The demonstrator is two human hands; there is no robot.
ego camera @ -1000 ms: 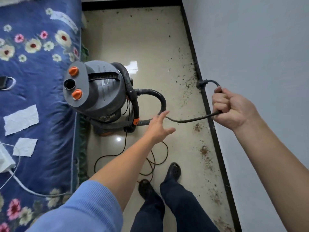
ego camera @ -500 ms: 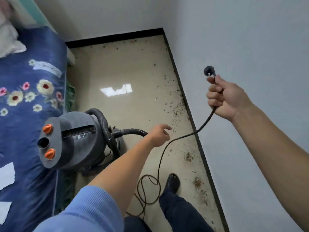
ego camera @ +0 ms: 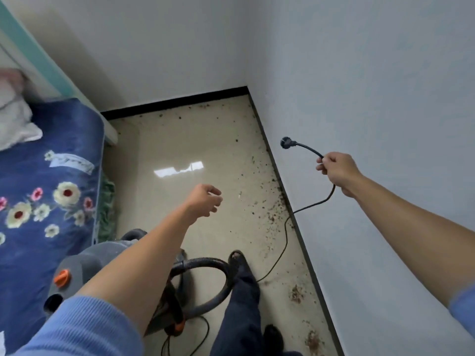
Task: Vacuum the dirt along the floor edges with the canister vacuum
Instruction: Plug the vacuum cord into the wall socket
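My right hand [ego camera: 336,172] grips the black power cord [ego camera: 285,235] a little behind its plug [ego camera: 285,143], which sticks out to the left in the air in front of the right wall. The cord trails down to the floor past my shoe. My left hand [ego camera: 204,200] hangs over the floor with loosely curled fingers and holds nothing. The grey canister vacuum [ego camera: 84,263] with orange knobs stands at the lower left, partly hidden by my left arm; its black hose [ego camera: 221,276] loops beside my leg. Brown dirt [ego camera: 276,206] lies along the black baseboard on the right.
A bed with a blue flowered cover [ego camera: 46,191] fills the left side. White walls [ego camera: 372,98] meet in a corner ahead, edged by a black baseboard [ego camera: 177,100]. The beige tiled floor [ego camera: 180,140] runs between bed and wall. My feet stand at the bottom.
My view has tilted up toward the corner and moved forward past the vacuum. My right hand has slid down the cord, so the plug now sticks out farther. My left hand has lifted.
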